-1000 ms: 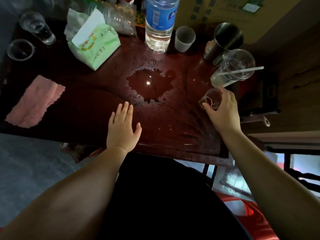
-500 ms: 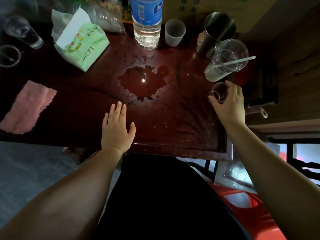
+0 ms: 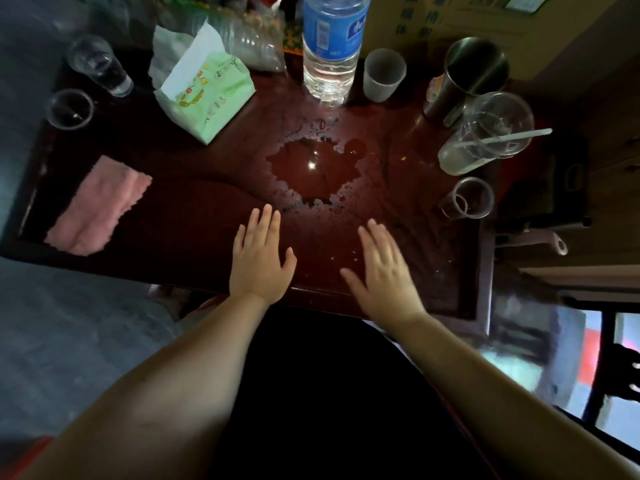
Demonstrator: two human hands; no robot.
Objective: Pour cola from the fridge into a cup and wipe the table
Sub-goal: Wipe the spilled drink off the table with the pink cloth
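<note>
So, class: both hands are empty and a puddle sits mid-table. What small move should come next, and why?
Probably the left hand should reach left for the pink cloth. The puddle lies unwiped on the table, both hands are open and hold nothing, the right hand is apart from the small glass, and the cloth lies on the left side.

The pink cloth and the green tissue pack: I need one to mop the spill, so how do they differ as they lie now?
The pink cloth lies flat near the table's left edge; the green tissue pack sits bulky at the back. The cloth is bare fabric; the pack is printed wrap with a white sheet sticking out. The cloth lies farther from the puddle than the pack. Both look dry and untouched.
</note>
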